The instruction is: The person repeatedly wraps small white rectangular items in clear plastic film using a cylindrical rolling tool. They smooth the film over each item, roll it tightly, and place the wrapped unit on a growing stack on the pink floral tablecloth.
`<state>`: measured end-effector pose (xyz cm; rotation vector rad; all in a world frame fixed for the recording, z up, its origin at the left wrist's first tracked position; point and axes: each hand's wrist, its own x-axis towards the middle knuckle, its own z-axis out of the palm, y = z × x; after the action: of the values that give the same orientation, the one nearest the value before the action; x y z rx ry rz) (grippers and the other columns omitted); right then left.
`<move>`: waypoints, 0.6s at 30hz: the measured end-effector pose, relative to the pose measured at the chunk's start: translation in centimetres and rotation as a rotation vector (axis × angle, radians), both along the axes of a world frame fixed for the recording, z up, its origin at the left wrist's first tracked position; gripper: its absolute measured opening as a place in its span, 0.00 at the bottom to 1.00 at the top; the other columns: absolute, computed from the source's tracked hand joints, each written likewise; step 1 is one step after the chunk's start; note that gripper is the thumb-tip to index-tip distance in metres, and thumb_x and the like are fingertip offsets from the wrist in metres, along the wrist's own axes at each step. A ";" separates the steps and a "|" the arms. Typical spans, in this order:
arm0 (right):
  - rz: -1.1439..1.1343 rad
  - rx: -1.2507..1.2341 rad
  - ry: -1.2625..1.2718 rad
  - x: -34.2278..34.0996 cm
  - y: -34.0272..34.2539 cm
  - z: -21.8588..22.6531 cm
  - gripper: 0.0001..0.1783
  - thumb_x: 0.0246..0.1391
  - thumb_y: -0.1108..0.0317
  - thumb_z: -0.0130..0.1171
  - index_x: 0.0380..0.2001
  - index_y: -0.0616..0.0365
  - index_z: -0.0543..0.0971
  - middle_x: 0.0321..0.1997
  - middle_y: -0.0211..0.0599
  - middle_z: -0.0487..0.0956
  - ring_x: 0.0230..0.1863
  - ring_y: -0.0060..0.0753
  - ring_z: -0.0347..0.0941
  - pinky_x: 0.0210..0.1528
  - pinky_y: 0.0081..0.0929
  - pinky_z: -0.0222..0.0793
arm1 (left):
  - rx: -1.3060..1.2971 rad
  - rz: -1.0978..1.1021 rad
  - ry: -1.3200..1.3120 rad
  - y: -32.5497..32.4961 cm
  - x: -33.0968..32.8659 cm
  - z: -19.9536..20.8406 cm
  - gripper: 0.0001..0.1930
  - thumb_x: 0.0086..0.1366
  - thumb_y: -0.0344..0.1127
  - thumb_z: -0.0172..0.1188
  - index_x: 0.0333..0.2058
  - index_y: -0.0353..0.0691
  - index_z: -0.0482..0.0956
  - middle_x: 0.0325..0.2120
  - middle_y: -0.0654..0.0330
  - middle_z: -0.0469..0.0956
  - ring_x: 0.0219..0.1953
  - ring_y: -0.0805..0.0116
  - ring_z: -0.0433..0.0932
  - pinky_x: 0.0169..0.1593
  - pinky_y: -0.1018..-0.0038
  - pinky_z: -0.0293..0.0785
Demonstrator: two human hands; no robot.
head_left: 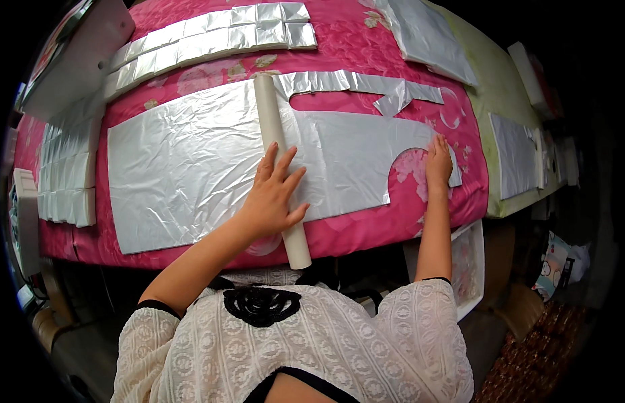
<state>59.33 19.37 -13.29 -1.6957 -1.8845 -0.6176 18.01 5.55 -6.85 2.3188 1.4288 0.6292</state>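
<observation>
Seen from above by the head camera, a person in a white lace top leans over a tabletop (366, 232) covered with a bright pink flowered cloth. A large silver foil-like sheet (191, 161) lies flat across the cloth, crinkled, with a rounded notch cut out of its right end. A pale cardboard tube (280, 168) lies across the sheet from the far side to the near edge, its near end hanging just over the tabletop's rim. The left hand (272, 195) rests open on the tube, fingers spread and palm down, pressing rather than gripping. The right hand (438, 161) lies flat and open on the sheet's right end beside the notch, holding nothing. The step in hand looks like smoothing and pinning the sheet flat against the tube — any further move would call for both palms keeping even pressure so the thin material does not wrinkle or slip. Just beyond the tube's far end lies a narrow cut strip of silver offcut (366, 84). At the far edge, rows of small folded silver squares (211, 37) sit side by side; more stacks of them (67, 171) line the left edge. Another silver piece (517, 154) lies on a pale green cloth at right. No labels or signs can be made out.
</observation>
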 end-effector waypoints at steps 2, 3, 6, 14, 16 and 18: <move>-0.021 -0.180 0.157 -1.1 0.0 1.4 0.11 0.49 0.65 0.55 0.32 0.62 0.78 0.41 0.38 0.79 0.47 0.44 0.72 0.48 0.33 0.67 | 0.000 0.002 0.001 -0.1 0.0 0.2 0.30 0.49 0.46 0.59 0.50 0.36 0.70 0.61 0.48 0.51 0.65 0.39 0.35 0.64 0.50 0.43; -0.035 -0.274 0.233 -1.7 -0.3 2.5 0.10 0.49 0.66 0.56 0.31 0.61 0.79 0.42 0.38 0.79 0.48 0.44 0.72 0.49 0.33 0.67 | -0.002 0.000 0.000 -0.3 0.1 0.2 0.30 0.49 0.46 0.59 0.50 0.36 0.71 0.61 0.48 0.51 0.65 0.39 0.35 0.64 0.50 0.43; -0.214 -0.436 0.259 -3.9 -1.2 6.0 0.07 0.46 0.67 0.58 0.24 0.60 0.78 0.41 0.37 0.79 0.46 0.45 0.72 0.47 0.32 0.66 | 0.008 0.004 0.011 -0.3 0.5 0.1 0.30 0.48 0.46 0.59 0.50 0.36 0.71 0.61 0.49 0.52 0.65 0.39 0.36 0.64 0.50 0.43; 0.116 -0.285 0.558 -5.4 -2.4 7.3 0.09 0.50 0.66 0.54 0.31 0.62 0.76 0.41 0.43 0.78 0.45 0.43 0.72 0.48 0.33 0.66 | 0.037 0.006 0.014 -0.2 0.6 -0.1 0.30 0.48 0.46 0.60 0.49 0.37 0.71 0.60 0.49 0.53 0.65 0.39 0.37 0.62 0.48 0.44; 0.008 -0.237 0.389 -2.8 -1.7 4.9 0.12 0.52 0.66 0.52 0.36 0.62 0.76 0.45 0.43 0.77 0.47 0.44 0.72 0.50 0.34 0.65 | 0.034 -0.003 0.013 -0.2 0.6 -0.1 0.29 0.48 0.46 0.59 0.49 0.37 0.71 0.60 0.49 0.54 0.65 0.39 0.37 0.63 0.48 0.44; -0.060 -0.111 0.057 3.8 -0.2 0.2 0.14 0.55 0.65 0.50 0.41 0.61 0.76 0.49 0.43 0.75 0.49 0.44 0.71 0.50 0.34 0.65 | 0.017 -0.009 0.016 -0.1 0.7 -0.1 0.30 0.48 0.46 0.59 0.50 0.37 0.71 0.61 0.50 0.53 0.65 0.38 0.37 0.64 0.51 0.44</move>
<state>63.12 19.15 -13.14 -1.8265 -1.8645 -0.4910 18.68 5.42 -6.97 2.3471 1.4243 0.6233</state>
